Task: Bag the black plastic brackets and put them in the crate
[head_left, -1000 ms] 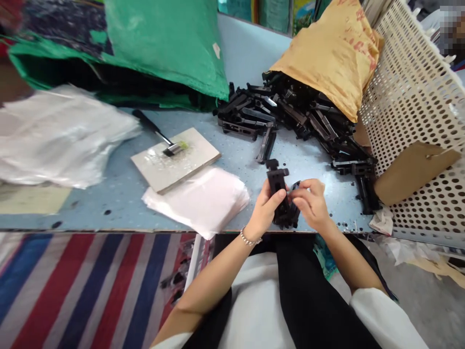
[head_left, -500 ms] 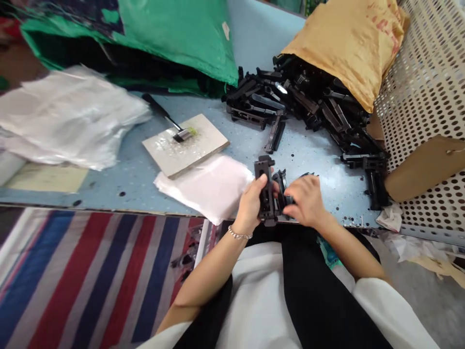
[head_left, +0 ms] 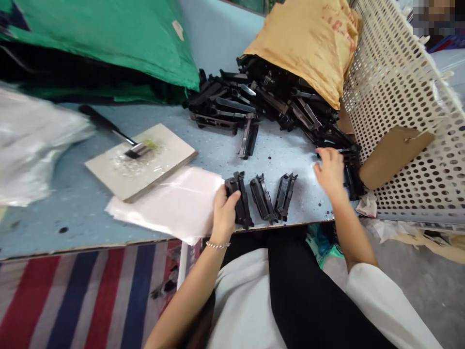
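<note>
My left hand (head_left: 224, 213) is closed around a long black plastic part (head_left: 240, 201) at the table's front edge, thumb on its near side. To its right two similar parts lie side by side, a middle black part (head_left: 263, 198) and a right black part (head_left: 286, 196). My right hand (head_left: 330, 174) is over the table near the right end of a heap of black parts (head_left: 261, 97). Its thumb and fingers are apart, with nothing visible between them. Whether the fingertips touch the heap I cannot tell.
A yellow-brown sack (head_left: 305, 43) lies behind the heap, a green sack (head_left: 145, 48) at back left. A perforated cream crate (head_left: 399, 111) with a cardboard tag (head_left: 394, 157) stands right. A brush (head_left: 109, 123) rests on a board (head_left: 160, 165), beside white sheets (head_left: 181, 203) and plastic bags (head_left: 32, 140).
My view has turned right. My right hand has left the parts at the front edge and moved right to the heap. My left hand has lowered its black part to the table beside two others.
</note>
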### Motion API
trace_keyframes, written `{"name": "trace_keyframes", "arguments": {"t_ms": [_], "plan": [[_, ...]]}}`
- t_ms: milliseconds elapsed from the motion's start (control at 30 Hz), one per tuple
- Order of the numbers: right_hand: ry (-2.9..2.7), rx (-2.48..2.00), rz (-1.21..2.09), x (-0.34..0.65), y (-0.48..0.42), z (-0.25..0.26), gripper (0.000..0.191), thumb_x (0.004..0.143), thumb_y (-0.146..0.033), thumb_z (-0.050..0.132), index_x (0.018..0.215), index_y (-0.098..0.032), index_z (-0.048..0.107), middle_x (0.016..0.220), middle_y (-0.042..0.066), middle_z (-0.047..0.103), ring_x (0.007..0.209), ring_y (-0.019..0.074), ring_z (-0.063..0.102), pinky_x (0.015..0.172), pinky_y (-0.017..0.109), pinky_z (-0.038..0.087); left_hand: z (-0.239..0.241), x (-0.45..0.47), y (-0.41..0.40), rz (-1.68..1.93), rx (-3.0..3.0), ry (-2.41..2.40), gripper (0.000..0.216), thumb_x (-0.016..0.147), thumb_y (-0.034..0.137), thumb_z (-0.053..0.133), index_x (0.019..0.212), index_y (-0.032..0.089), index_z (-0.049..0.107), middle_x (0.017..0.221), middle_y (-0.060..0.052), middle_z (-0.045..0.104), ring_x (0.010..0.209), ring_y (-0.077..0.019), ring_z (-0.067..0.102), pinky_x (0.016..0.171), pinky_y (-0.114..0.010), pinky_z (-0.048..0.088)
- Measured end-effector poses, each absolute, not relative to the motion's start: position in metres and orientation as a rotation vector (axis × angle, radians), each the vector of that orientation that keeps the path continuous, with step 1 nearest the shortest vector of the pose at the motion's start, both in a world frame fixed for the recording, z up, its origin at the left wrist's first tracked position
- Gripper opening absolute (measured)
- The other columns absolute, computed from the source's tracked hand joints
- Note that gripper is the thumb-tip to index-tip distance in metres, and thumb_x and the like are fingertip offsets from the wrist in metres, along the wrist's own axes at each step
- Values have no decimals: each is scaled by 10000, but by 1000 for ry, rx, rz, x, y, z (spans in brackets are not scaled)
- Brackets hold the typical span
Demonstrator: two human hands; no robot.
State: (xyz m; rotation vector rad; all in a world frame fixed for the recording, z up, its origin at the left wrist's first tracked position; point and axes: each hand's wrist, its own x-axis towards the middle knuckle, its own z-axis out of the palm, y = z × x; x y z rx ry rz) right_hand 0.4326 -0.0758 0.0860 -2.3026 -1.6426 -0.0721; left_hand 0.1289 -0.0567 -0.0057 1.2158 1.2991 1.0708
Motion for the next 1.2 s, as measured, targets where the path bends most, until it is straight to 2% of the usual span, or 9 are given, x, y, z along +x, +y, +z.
{"name": "trace_keyframes", "arguments": {"t_ms": [100,267,433,600,700,800,867,1000,1200], "plan": [[-1490,-2531,-186,501,-68,81,496,903,-109,526,1388,-195,578,1553,202,452,1375,391,365,1038,579,395,-23,140,-60,992,1392,1371,613,965,425,558,1520,187,455,1613,-169,387,1546,-320,300,1300,-521,220],[-1432,-2481,-242,541,-93,100,455,885,-115,541,1333,-180,592,1321,153,661,1250,315,555,1056,493,457,-19,152,-70,992,1739,1289,666,1014,368,476,1619,163,288,1718,-196,159,1610,-332,131,1309,-576,129],[-1229,-2091,-365,473,-130,138,532,807,-404,799,1269,-230,602,1168,98,704,1040,295,680,953,466,549,34,180,-89,1206,2069,1053,733,972,378,605,1615,232,285,1693,-192,238,1603,-368,146,1280,-639,156],[-1529,-1674,311,369,-144,135,528,926,-592,645,1320,-247,583,1040,80,727,859,246,718,729,382,601,79,208,-96,1079,1849,801,809,867,568,704,1513,163,433,1483,-229,526,1425,-415,466,1176,-604,388],[-1771,-1529,361,350,-136,124,462,1056,-539,408,1370,-235,562,1058,99,744,855,232,717,738,376,588,91,192,-92,840,1292,749,637,912,571,621,1407,183,528,1215,-148,689,1011,-291,705,861,-418,599],[-1985,-1509,-11,354,-113,109,433,1064,-540,390,1123,-219,674,917,98,741,792,231,672,714,376,530,98,173,-94,610,765,616,494,865,611,648,1086,169,637,884,-67,700,579,-163,631,521,-288,530],[-2079,-1428,-201,358,-95,98,510,1047,-610,374,928,-221,683,761,82,697,709,225,620,658,375,468,100,168,-99,553,559,578,486,827,632,675,931,161,624,811,-49,672,500,-127,573,441,-262,477],[-2113,-1404,-272,352,-71,84,578,1043,-637,352,724,-236,620,621,52,606,629,207,536,623,373,381,97,170,-102,652,480,683,490,794,631,710,874,156,624,767,-30,660,502,-118,569,437,-248,478],[-2168,-1269,136,320,-98,97,601,1052,-645,272,921,-214,670,856,80,686,784,215,571,719,371,434,87,152,-81,849,527,903,427,836,582,664,843,155,665,714,-31,664,627,-146,624,582,-250,525]]}}
